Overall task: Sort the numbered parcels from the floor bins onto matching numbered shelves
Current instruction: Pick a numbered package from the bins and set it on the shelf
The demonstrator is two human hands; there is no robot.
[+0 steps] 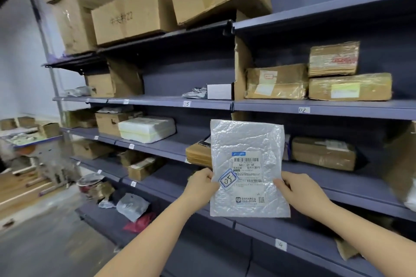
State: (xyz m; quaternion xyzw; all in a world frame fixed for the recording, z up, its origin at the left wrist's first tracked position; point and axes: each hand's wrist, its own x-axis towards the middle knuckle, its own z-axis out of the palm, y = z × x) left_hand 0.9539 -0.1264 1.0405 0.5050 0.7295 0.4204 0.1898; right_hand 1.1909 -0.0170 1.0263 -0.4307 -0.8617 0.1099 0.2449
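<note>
Parcel (246, 141) (marked 05), both hands' grip, shelves (337, 109) holding boxes (276, 82)

large cartons (135, 13) on top, floor (45, 243)

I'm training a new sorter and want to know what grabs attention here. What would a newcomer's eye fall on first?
First, the white plastic mailer held up in the centre, the left hand and right hand pinching its side edges, with a handwritten 05 sticker on its label. Behind it run blue-grey shelves with small number tags, such as 02 at the right. Big cardboard boxes crowd the top shelf.
</note>
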